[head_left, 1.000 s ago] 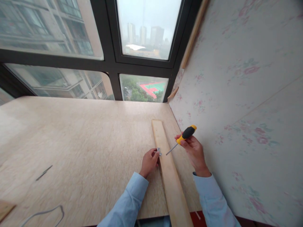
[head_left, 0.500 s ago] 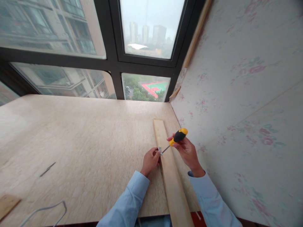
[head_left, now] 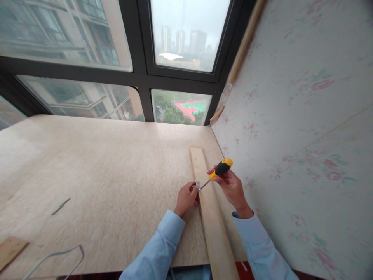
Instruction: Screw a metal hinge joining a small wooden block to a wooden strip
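Observation:
A long wooden board (head_left: 214,221) lies on the stone sill, its near end past the front edge. On the board's left edge sits a small metal bracket (head_left: 197,183). My left hand (head_left: 186,197) pinches this bracket against the board with thumb and fingers. Over the board, my right hand (head_left: 231,190) grips a yellow and black screwdriver (head_left: 223,168) by its handle. The tool slants down to the left, its tip at the bracket beside my left thumb. Whether a screw sits under the tip is too small to tell.
On the pale sill (head_left: 116,175) lie a thin dark metal piece (head_left: 61,206), a grey cable (head_left: 58,253) and a wooden offcut (head_left: 11,251) at the left. A floral wall (head_left: 305,116) rises close on the right. The dark window frame (head_left: 142,77) stands behind.
The whole view has shifted slightly, so things appear a little further right. Both hands, the screwdriver and the bracket keep the same positions on the board.

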Tool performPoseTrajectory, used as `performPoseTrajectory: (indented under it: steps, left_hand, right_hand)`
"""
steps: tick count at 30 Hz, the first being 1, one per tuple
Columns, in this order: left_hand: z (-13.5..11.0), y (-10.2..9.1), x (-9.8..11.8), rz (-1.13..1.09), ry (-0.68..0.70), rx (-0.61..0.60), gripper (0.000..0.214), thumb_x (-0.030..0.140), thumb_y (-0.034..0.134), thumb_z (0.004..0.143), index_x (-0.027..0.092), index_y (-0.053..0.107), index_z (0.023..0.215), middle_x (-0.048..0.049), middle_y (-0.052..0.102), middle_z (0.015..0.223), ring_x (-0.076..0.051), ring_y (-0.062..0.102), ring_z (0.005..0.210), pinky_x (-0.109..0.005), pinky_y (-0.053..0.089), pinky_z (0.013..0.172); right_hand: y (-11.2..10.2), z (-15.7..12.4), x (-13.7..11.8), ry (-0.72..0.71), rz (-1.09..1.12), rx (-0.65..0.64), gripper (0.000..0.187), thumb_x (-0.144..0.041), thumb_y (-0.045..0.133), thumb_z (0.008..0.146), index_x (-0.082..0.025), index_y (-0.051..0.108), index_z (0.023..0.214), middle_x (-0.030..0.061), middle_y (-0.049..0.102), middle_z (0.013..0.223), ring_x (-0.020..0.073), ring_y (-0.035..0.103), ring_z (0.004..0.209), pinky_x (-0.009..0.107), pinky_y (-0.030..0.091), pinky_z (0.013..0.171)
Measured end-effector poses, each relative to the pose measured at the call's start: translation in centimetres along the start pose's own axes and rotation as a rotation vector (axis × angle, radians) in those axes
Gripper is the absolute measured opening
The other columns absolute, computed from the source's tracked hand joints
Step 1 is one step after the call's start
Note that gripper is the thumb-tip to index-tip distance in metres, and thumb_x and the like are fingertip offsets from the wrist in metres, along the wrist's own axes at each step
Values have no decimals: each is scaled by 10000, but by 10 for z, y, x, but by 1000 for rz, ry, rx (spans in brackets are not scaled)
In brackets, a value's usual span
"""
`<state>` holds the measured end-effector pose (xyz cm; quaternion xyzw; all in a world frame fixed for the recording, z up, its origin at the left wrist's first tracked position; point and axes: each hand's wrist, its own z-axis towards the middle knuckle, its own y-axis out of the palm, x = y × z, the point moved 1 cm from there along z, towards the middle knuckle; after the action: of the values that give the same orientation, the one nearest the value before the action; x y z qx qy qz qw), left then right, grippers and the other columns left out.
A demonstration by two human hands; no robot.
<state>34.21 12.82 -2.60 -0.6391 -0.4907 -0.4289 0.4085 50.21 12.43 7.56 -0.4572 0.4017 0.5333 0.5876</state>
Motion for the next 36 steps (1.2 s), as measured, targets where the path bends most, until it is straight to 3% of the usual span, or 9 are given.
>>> performPoseTrajectory:
  steps: [6,10,14,17,23,27,29,33,36]
  left_hand:
    - [-2,0,2,-2,-16,2,360,367,517,862,170,643,1136,-62,704,869,-149,632,643,-182,481,464]
    - [-1,-1,1,-11,-5,-1,356,368,520,858,171,644,1128,-67,708,889,-153,638,659,-181,478,465]
    - [-1,-1,0,-12,8,-8,359,372,514,856,169,641,1123,-69,705,866,-158,636,629,-201,485,457]
    - [-1,-1,1,-9,7,-7,358,378,519,854,170,642,1118,-72,707,873,-160,641,631,-210,490,464]
    - [0,0,0,-1,3,-6,356,391,537,850,175,648,1110,-72,711,885,-168,651,656,-217,499,475]
    - [0,0,0,-17,-9,-4,357,373,527,852,170,640,1123,-75,708,888,-174,654,657,-220,503,464]
    - [0,0,0,-25,-13,-7,352,374,530,853,170,639,1119,-71,705,883,-166,651,651,-209,500,465]
    - [-1,0,1,-35,-10,-8,339,368,532,857,169,638,1110,-65,700,857,-157,645,629,-205,498,463]
    - [-2,0,2,-38,-1,-9,338,367,530,858,166,638,1107,-65,698,839,-166,647,629,-217,502,458]
  right_hand:
    - [0,-1,2,5,6,3,329,-416,680,826,-221,587,1074,80,727,1026,232,679,967,428,546,898]
    - [0,-1,6,9,9,45,348,-414,768,738,-218,592,964,67,725,957,231,686,908,404,565,842]
    - [-2,-1,15,-8,-176,131,450,-457,833,636,-208,607,934,69,702,911,249,669,867,422,546,849]
    - [-3,-1,17,-13,-309,146,526,-529,800,646,-196,625,1014,109,688,1008,285,645,956,463,502,924]
    - [-2,-8,-1,17,-2,-92,602,-449,612,873,-313,365,1405,90,537,1380,227,508,1270,447,417,1061]
    - [-5,-11,-13,72,8,-177,574,-449,600,877,-296,406,1395,96,614,1295,233,592,1176,443,469,1015]
    - [-5,-9,-16,75,-122,-121,542,-475,640,841,-257,507,1318,95,688,1151,246,657,1043,436,509,957]
    - [-3,-1,-16,35,-500,116,630,-568,759,676,-195,630,1166,88,711,890,277,664,846,448,530,863]
    - [-1,1,-12,5,-481,117,662,-583,702,734,-200,555,1254,108,685,1020,275,642,957,450,491,935]
